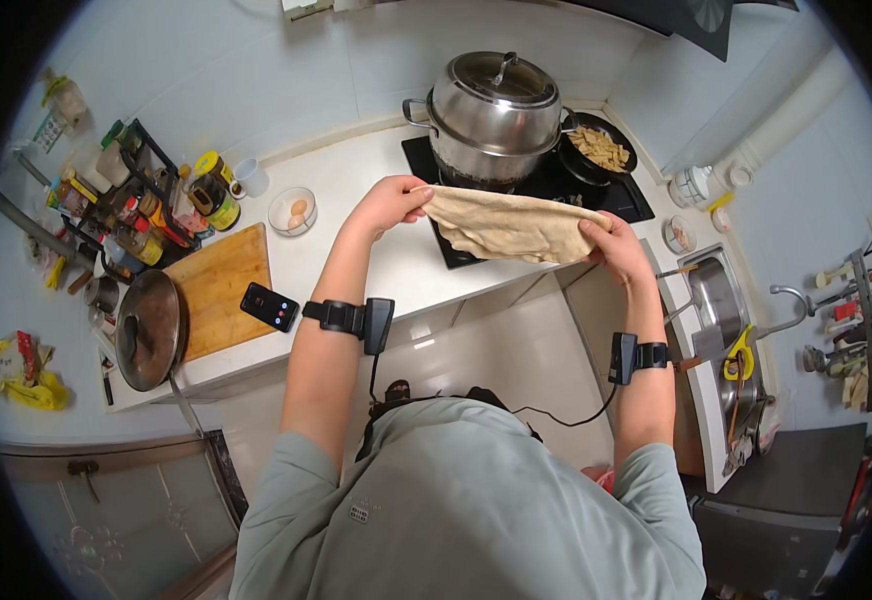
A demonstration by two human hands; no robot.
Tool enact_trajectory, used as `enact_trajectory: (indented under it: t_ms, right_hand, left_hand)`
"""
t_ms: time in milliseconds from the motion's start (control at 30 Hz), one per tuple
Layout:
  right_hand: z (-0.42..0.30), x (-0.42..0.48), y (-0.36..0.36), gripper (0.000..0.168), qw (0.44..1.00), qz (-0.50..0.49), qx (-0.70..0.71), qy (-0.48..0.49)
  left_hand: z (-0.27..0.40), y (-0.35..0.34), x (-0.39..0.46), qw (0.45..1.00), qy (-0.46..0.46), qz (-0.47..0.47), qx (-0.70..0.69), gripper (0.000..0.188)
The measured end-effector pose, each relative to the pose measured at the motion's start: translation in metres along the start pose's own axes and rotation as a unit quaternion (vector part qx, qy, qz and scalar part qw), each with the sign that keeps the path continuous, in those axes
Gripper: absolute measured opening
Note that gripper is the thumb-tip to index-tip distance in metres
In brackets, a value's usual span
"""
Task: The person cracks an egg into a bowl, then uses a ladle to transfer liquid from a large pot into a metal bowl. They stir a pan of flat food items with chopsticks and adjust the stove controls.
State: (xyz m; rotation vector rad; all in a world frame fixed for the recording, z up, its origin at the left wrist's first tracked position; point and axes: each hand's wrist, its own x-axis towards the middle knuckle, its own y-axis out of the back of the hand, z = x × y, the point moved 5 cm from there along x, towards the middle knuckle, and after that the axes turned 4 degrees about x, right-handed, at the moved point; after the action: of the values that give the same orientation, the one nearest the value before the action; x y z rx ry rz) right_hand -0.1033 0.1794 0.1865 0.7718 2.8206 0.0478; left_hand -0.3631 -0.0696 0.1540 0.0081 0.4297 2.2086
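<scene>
A beige cloth (507,225) is stretched between my two hands, its folds hanging below the taut upper edge. My left hand (395,205) pinches one end, and my right hand (614,244) grips the other, with the thumb on top. Behind the cloth, a large steel steamer pot (492,124) with a glass-topped lid stands on the black cooktop (455,251). To its right, a black frying pan (567,161) holds strips of pale brown food (601,148). The cloth hides part of the cooktop.
Left on the white counter (338,262) are a glass bowl with eggs (297,214), a phone (269,307), a wooden cutting board (230,292), a wok lid or pan (149,330) and bottled condiments (215,202). A steel sink (717,289) with utensils lies at right.
</scene>
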Motion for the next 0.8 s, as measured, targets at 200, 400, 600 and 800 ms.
enact_trajectory:
  t_ms: [200, 400, 600, 800]
  right_hand:
    - [-0.011, 0.006, 0.008, 0.025, 0.99, 0.055, -0.107, 0.07]
    - [-0.009, -0.001, 0.015, 0.033, 0.972, 0.105, -0.198, 0.066]
    - [-0.006, -0.01, 0.019, 0.026, 0.973, 0.125, -0.188, 0.055]
    - [0.012, -0.016, 0.034, 0.022, 0.964, 0.114, -0.207, 0.123]
  left_hand:
    - [0.02, 0.0, 0.0, 1.0, 0.007, -0.012, 0.002, 0.03]
    - [0.013, -0.008, 0.016, 0.988, -0.013, 0.067, -0.138, 0.027]
    - [0.0, -0.022, 0.02, 0.958, -0.022, 0.017, -0.284, 0.036]
    - [0.021, -0.02, 0.011, 0.952, -0.097, 0.078, 0.278, 0.032]
